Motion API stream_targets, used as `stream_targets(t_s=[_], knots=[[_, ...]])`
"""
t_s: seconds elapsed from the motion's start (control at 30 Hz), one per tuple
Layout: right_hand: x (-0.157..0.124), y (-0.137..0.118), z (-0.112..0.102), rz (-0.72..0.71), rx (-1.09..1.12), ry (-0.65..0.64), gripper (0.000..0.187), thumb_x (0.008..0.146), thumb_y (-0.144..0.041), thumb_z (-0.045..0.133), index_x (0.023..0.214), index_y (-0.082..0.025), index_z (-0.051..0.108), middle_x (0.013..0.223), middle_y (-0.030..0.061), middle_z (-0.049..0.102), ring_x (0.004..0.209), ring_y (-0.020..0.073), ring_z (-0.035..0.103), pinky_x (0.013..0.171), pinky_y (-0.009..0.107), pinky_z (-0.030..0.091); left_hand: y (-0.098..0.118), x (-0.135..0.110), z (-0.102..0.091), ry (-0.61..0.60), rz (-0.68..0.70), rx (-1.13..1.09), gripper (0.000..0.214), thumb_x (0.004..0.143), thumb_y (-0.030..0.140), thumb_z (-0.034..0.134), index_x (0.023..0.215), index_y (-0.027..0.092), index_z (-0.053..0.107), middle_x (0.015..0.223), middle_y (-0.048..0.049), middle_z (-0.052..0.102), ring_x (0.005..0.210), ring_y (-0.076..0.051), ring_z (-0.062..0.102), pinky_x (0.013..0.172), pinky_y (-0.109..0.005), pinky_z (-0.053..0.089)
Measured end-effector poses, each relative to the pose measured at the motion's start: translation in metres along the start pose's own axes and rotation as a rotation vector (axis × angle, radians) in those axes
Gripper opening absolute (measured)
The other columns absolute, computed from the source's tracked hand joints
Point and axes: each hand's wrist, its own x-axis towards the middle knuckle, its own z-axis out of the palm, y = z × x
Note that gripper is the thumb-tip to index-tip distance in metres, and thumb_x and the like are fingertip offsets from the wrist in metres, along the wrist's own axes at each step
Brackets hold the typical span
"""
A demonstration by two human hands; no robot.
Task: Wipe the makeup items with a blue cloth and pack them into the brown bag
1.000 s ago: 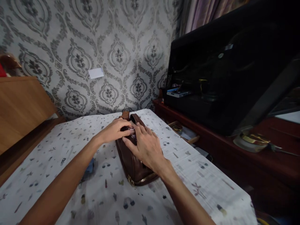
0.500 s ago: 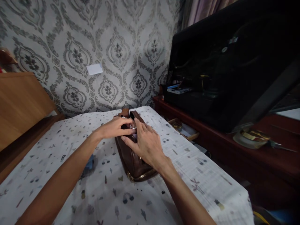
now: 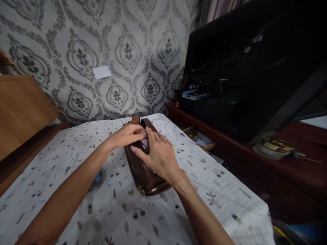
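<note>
A brown leather bag (image 3: pixel 143 173) with a gold zip lies on the patterned white cloth, its top opening partly covered by my hands. My left hand (image 3: pixel 127 134) is at the opening, thumb and fingers pinched together. Between them is a small shiny or clear item that I cannot make out. My right hand (image 3: pixel 160 153) lies over the bag's right side, thumb toward the left and fingertips at the opening, holding the bag. Something pale shows inside, just below the left fingertips.
The white printed cloth (image 3: pixel 127 217) spreads under the bag. A small blue item (image 3: pixel 97 177) lies beyond my left forearm. On the right, a large black screen (image 3: pixel 242 75) stands on a dark red cabinet (image 3: pixel 288 180) with a tape roll (image 3: pixel 273 148) and an open drawer (image 3: pixel 204 141). A wooden panel (image 3: pixel 22 112) is at left.
My left fingers have shifted slightly at the opening, and a little more of the pale item inside shows. My right hand stays on the bag. The view has moved slightly.
</note>
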Motion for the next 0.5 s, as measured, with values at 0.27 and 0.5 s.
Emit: stream_targets(t_s=[0.27, 0.5], knots=[[-0.0007, 0.0015, 0.0012, -0.006, -0.002, 0.004, 0.083, 0.093, -0.066, 0.053, 0.153, -0.01, 0.037, 0.146, 0.0199, 0.055, 0.135, 0.0393, 0.05, 0.107, 0.052, 0.042, 0.0038, -0.0007, 0.0034, 0.113, -0.011, -0.039, 0.016, 0.083, 0.036, 0.057, 0.087, 0.021, 0.061, 0.059, 0.0044, 0.053, 0.052, -0.012, 0.045, 0.049, -0.025, 0.03], [-0.0015, 0.001, -0.0013, -0.012, -0.026, -0.013, 0.084, 0.094, -0.066, 0.052, 0.151, -0.007, 0.038, 0.147, 0.02, 0.054, 0.135, 0.0377, 0.05, 0.108, 0.05, 0.042, 0.0026, 0.0018, 0.0086, 0.299, -0.028, -0.109, 0.019, 0.08, 0.039, 0.062, 0.08, 0.021, 0.059, 0.059, 0.0051, 0.053, 0.056, -0.012, 0.046, 0.054, -0.025, 0.033]])
